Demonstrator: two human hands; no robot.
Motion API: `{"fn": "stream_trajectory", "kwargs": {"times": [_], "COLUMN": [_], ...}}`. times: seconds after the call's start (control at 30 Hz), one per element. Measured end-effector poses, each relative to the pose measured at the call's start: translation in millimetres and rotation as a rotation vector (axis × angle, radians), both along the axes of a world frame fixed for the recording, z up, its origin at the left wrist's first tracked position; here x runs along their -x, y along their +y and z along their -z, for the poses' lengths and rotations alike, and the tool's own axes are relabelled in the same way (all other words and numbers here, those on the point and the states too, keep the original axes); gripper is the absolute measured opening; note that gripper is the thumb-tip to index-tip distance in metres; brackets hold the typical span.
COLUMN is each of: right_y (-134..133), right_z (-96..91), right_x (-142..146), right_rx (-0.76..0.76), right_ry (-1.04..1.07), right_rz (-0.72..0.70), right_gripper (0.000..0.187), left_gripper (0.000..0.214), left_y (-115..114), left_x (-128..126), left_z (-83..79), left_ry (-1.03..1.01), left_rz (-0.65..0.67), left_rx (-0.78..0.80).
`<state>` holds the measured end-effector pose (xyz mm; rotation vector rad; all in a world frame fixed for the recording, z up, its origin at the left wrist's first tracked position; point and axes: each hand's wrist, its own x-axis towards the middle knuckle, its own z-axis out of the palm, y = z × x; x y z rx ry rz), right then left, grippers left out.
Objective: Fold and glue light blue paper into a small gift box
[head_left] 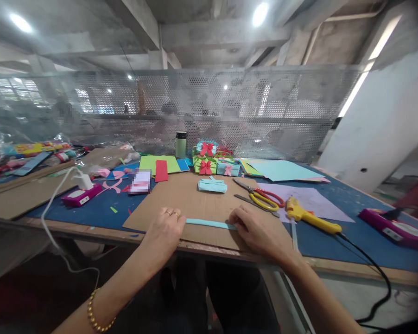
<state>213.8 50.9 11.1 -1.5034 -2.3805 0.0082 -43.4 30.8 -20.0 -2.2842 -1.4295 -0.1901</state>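
A narrow light-blue paper strip stretches between my two hands over a cardboard sheet. My left hand is closed on the strip's left end, its fingertips hidden beneath. At the right end, my right hand has its fingers curled in a grip on the paper. Just beyond the strip lies a small light-blue folded paper piece. Red-handled scissors and yellow-handled scissors rest to the right, beside a yellow glue gun.
Paper boxes with bows are stacked at the back, near a green bottle. Coloured sheets lie behind the scissors. Purple power strips are at left and right. The glue gun's black cord hangs over the front edge.
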Motion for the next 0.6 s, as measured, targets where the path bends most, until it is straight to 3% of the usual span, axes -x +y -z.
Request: {"fn": "stream_trajectory", "kwargs": {"times": [0.17,0.37,0.53,0.6], "right_y": [8,-5,-22,-24], "right_z": [19.5,27.2,43.3,52.8], "right_x": [-3,16,48,53], "right_rx": [-0.091,-0.274,-0.31,-0.29], "right_ry": [0.058,-0.102,-0.138,-0.124], "right_rz": [-0.05,-0.001,-0.207,-0.222], "right_gripper": [0.024,0.02,0.035,0.041], "left_gripper": [0.053,0.056,0.055,0.054], "left_y": [-9,-10,-10,-10], "left_x": [-21,-25,-24,-25], "left_z": [-4.6,-3.9,-4.7,-4.7], "left_ry": [-0.024,-0.017,0.002,0.009], "left_rz": [-0.013,-0.05,-0.037,-0.054], "left_rx": [-0.013,0.041,0.032,0.042]}}
